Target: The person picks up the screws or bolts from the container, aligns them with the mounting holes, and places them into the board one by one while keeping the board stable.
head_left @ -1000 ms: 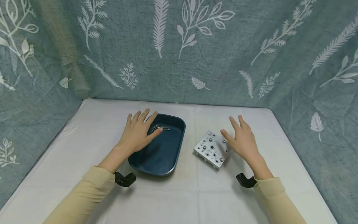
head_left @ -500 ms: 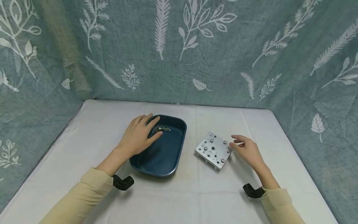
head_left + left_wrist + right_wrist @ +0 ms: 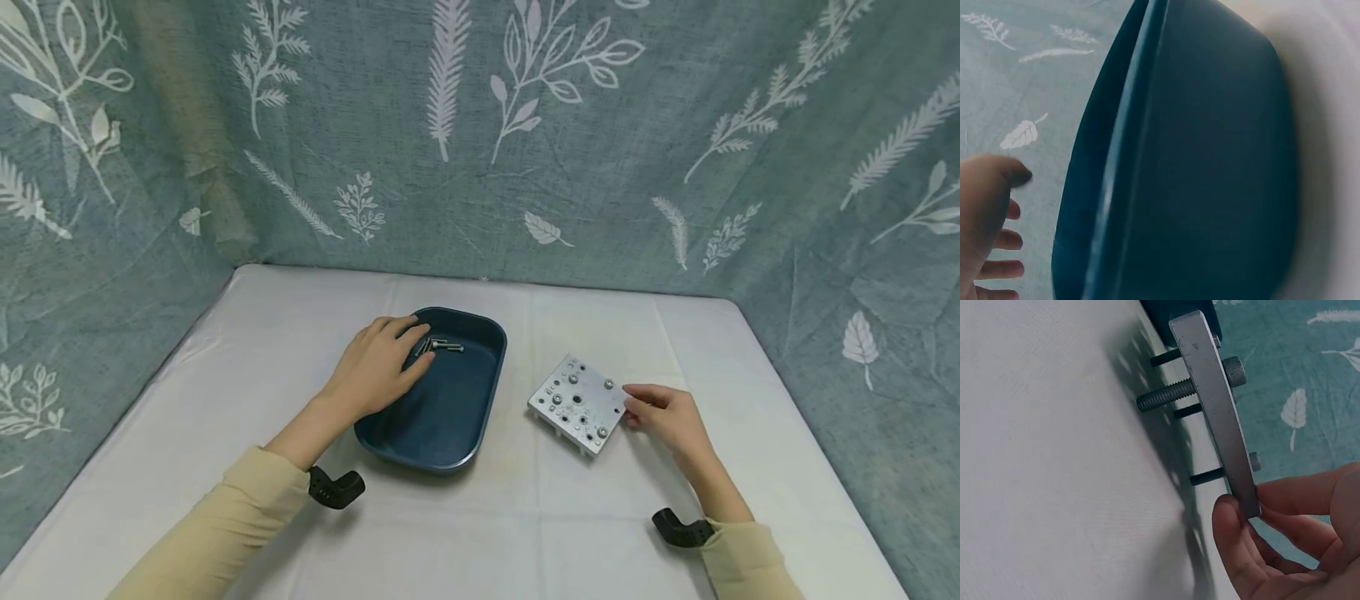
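Several bolts (image 3: 442, 345) already lie in the blue tray (image 3: 480, 417), where the left hand (image 3: 375, 371) rests with fingers curled, its hold unclear. The right hand (image 3: 667, 414) pinches the metal plate (image 3: 579, 402) by its edge on the worktop (image 3: 525, 517); more bolts remain threaded through it.

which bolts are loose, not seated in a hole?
The few bolts lying on their sides at the far end of the blue tray, by the left hand. The rest stand in the metal plate.
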Motion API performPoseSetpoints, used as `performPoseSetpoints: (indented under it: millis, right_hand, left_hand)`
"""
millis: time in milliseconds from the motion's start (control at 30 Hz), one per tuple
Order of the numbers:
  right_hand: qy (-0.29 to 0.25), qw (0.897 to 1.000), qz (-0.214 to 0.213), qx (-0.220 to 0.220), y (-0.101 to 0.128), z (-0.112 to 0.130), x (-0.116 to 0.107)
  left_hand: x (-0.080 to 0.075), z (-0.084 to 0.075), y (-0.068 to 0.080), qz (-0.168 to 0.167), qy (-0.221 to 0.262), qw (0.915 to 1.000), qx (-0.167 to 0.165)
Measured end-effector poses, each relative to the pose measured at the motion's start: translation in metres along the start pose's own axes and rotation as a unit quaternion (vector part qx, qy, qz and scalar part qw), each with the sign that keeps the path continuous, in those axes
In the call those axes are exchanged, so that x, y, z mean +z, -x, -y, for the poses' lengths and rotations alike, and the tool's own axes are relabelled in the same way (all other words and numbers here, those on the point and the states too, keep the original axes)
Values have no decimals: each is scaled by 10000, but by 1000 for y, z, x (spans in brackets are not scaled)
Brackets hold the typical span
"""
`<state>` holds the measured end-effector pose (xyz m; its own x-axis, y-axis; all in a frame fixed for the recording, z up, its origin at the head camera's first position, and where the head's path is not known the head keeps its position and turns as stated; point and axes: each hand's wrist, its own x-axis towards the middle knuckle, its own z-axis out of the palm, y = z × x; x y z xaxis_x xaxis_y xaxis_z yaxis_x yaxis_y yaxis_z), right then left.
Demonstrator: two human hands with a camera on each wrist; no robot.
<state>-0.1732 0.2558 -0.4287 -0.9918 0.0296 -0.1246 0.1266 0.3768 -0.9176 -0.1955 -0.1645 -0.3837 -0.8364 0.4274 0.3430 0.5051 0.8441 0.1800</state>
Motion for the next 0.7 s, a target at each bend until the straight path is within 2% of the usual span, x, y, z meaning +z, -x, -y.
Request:
performPoseSetpoints:
  millis: [133,200,267,367,467,567,700]
  right_hand:
    - [-433,9990,-14,139,1,-3,2]
    - [-643,9977,-24,224,1,-5,3]
    - [-815,9962,-26,307,1,-6,3]
    - [-957,9946,-29,393,1,-6,2]
    - [-1063,9934,-17,420,1,-6,2]
    - [-1172,9920,16,464,2,-7,2]
    - [-1279,9906,33,486,1,-8,3]
  left_hand:
    - [-1,-3,-5,144,127,9998,11]
    - [-1,-4,-12,328,460,9984,-76]
    - [-4,-3,-22,586,972,9934,-143]
    - [-5,-1,-39,1035,1887,9763,-206]
    - [-2,4,-55,1418,2551,9562,-230]
    - [5,7,-69,1695,2827,9435,-338]
    - [17,10,-80,1971,2999,9309,-682]
